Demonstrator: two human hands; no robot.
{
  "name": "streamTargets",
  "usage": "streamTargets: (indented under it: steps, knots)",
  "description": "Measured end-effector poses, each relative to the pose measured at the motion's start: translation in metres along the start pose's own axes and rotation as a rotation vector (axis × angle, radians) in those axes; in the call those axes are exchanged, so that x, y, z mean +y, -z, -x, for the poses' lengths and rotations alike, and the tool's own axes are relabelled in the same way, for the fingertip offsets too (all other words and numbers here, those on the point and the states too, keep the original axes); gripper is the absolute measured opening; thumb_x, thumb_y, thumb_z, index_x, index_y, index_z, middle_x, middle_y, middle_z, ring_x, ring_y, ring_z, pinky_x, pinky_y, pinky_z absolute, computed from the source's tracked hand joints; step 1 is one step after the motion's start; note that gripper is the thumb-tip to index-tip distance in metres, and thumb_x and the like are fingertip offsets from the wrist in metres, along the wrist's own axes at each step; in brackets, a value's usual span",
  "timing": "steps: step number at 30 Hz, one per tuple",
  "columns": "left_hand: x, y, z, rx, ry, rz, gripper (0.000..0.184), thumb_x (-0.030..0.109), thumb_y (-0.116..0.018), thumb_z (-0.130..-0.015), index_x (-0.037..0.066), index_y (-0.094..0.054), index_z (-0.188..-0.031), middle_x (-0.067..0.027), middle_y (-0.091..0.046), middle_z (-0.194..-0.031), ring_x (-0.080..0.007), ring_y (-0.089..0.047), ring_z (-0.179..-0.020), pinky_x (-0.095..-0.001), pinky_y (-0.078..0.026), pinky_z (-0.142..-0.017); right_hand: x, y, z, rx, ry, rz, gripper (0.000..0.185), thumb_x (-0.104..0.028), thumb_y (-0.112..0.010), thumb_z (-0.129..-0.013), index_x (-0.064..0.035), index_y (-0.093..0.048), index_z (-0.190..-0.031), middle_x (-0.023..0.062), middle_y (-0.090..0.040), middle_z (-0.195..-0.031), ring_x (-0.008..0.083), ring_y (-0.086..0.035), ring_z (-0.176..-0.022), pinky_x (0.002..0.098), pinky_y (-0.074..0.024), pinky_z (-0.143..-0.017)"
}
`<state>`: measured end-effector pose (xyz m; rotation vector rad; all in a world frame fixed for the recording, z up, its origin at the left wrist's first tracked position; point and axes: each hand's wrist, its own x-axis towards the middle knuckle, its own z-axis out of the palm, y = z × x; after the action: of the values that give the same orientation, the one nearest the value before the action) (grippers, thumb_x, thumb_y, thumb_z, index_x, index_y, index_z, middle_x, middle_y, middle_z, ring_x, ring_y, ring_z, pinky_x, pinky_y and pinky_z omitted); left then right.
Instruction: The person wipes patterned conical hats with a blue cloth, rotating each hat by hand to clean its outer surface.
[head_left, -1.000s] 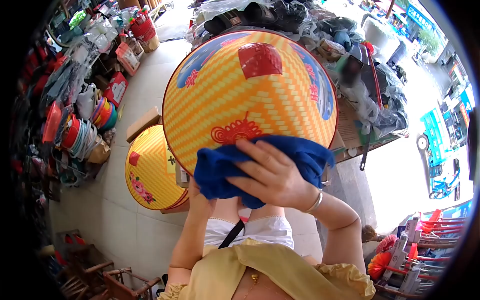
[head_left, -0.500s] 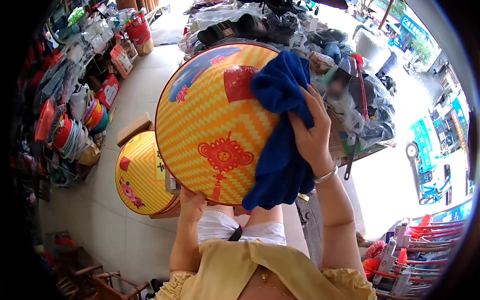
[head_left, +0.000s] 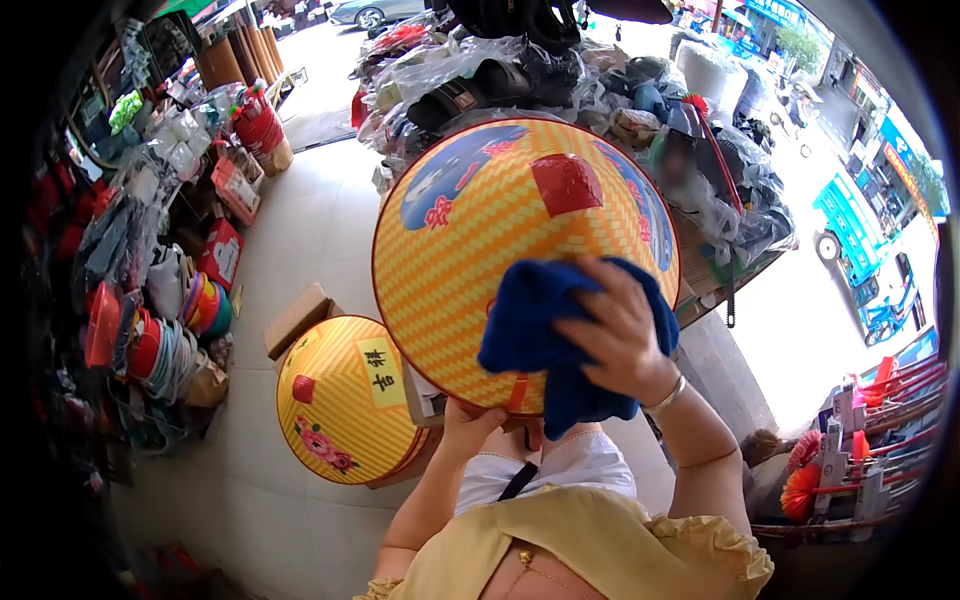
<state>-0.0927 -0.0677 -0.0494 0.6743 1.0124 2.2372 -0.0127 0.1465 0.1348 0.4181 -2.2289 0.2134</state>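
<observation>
A conical woven hat (head_left: 450,270), yellow and orange with a red peak and printed blue and red patterns, is held up before me. My left hand (head_left: 472,425) grips its lower rim, thumb on the face and the other fingers hidden beneath. My right hand (head_left: 620,335) presses a blue cloth (head_left: 525,310) onto the hat's lower right side, its fingers bent over the bunched fabric. The cloth covers part of the printed red knot. Below and to the left, a stack of similar hats (head_left: 335,415) rests by a cardboard box (head_left: 300,318).
Plastic-wrapped goods (head_left: 500,85) pile up on a table beyond the hat. Crowded shelves (head_left: 150,260) line the left side. Red-handled items (head_left: 860,450) stand at lower right. A blue three-wheeled vehicle (head_left: 855,235) is out on the street. Pale floor tiles (head_left: 290,250) lie between.
My right hand has moved the blue cloth from the hat's upper right edge down to its lower part. The hat has turned, bringing its red peak and right-hand blue print into view.
</observation>
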Motion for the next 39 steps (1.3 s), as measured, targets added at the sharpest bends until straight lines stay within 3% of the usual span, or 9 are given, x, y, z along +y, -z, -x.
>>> streamTargets:
  steps: [3, 5, 7, 11, 13, 17, 29, 32, 39]
  knots:
    - [0.015, 0.000, -0.010, -0.014, -0.014, 0.037, 0.055, 0.002, -0.071, -0.081, 0.002, -0.043, -0.129, -0.0076, -0.059, -0.123, -0.0180, -0.056, -0.113, -0.0350, -0.045, -0.096, 0.027, -0.002, -0.007, 0.216, -0.321, -0.036, 0.046, 0.000, -0.065, -0.064, -0.0023, -0.062, -0.111, 0.0216, -0.055, -0.123, 0.0401, -0.050, -0.118, 0.0460, -0.0381, -0.101]
    - [0.017, -0.002, -0.010, -0.019, -0.027, 0.068, 0.062, 0.005, -0.072, -0.081, 0.004, -0.038, -0.133, -0.0072, -0.056, -0.127, -0.0180, -0.053, -0.117, -0.0348, -0.042, -0.099, 0.047, 0.000, -0.010, 0.307, -0.521, -0.077, 0.046, -0.001, -0.064, -0.074, 0.0014, -0.057, -0.119, 0.0220, -0.056, -0.124, 0.0345, -0.051, -0.121, 0.0377, -0.0364, -0.103]
    - [0.010, 0.000, -0.007, 0.017, -0.039, 0.058, 0.063, 0.006, -0.073, -0.081, 0.004, -0.037, -0.133, -0.0073, -0.055, -0.128, -0.0180, -0.053, -0.117, -0.0348, -0.042, -0.099, 0.067, -0.002, -0.005, 0.340, -0.727, -0.243, 0.044, -0.004, -0.064, -0.078, 0.0023, -0.056, -0.121, 0.0208, -0.056, -0.125, 0.0310, -0.050, -0.122, 0.0369, -0.0353, -0.104]
    - [0.007, -0.011, -0.004, 0.064, -0.074, 0.097, 0.066, 0.009, -0.073, -0.082, 0.005, -0.034, -0.135, -0.0076, -0.052, -0.131, -0.0188, -0.052, -0.118, -0.0355, -0.040, -0.101, 0.070, -0.001, 0.003, 0.362, -0.723, -0.362, 0.042, -0.007, -0.065, -0.081, 0.0034, -0.056, -0.121, 0.0202, -0.056, -0.127, 0.0287, -0.048, -0.125, 0.0365, -0.0336, -0.105]
    - [0.007, -0.020, -0.006, 0.086, -0.107, 0.098, 0.071, 0.011, -0.074, -0.081, 0.005, -0.030, -0.137, -0.0083, -0.051, -0.132, -0.0197, -0.053, -0.117, -0.0342, -0.043, -0.098, 0.071, -0.003, 0.003, 0.358, -0.658, -0.229, 0.041, -0.007, -0.064, -0.082, 0.0034, -0.056, -0.121, 0.0195, -0.057, -0.124, 0.0283, -0.048, -0.125, 0.0364, -0.0325, -0.106]
    - [0.008, -0.043, 0.006, 0.193, -0.109, 0.126, 0.072, 0.010, -0.071, -0.084, 0.005, -0.024, -0.138, -0.0119, -0.050, -0.129, -0.0229, -0.056, -0.114, -0.0371, -0.051, -0.091, 0.072, 0.001, -0.001, 0.364, -0.583, -0.320, 0.040, -0.007, -0.064, -0.081, 0.0036, -0.057, -0.119, 0.0200, -0.058, -0.121, 0.0319, -0.049, -0.123, 0.0377, -0.0326, -0.106]
    - [0.004, -0.040, 0.008, 0.078, -0.138, -0.014, 0.068, 0.009, -0.067, -0.086, 0.000, -0.020, -0.135, -0.0192, -0.052, -0.126, -0.0312, -0.059, -0.111, -0.0460, -0.053, -0.090, 0.071, 0.000, -0.001, 0.388, -0.537, -0.363, 0.040, -0.009, -0.065, -0.081, 0.0024, -0.058, -0.119, 0.0207, -0.059, -0.120, 0.0313, -0.052, -0.118, 0.0365, -0.0359, -0.103]
    - [-0.004, -0.037, 0.005, 0.104, -0.166, -0.016, 0.070, 0.016, -0.072, -0.082, 0.003, -0.027, -0.134, -0.0151, -0.054, -0.125, -0.0286, -0.061, -0.107, -0.0439, -0.058, -0.083, 0.076, 0.002, -0.001, 0.364, -0.547, -0.337, 0.040, -0.008, -0.064, -0.081, 0.0026, -0.058, -0.119, 0.0204, -0.058, -0.120, 0.0312, -0.052, -0.119, 0.0361, -0.0354, -0.103]
    - [-0.014, -0.038, 0.015, 0.101, -0.009, 0.015, 0.063, 0.022, -0.072, -0.084, -0.001, -0.037, -0.131, -0.0157, -0.057, -0.122, -0.0265, -0.061, -0.108, -0.0419, -0.055, -0.086, 0.077, 0.001, 0.004, 0.361, -0.531, -0.248, 0.042, -0.004, -0.062, -0.079, 0.0020, -0.057, -0.120, 0.0217, -0.055, -0.125, 0.0338, -0.050, -0.121, 0.0376, -0.0331, -0.105]
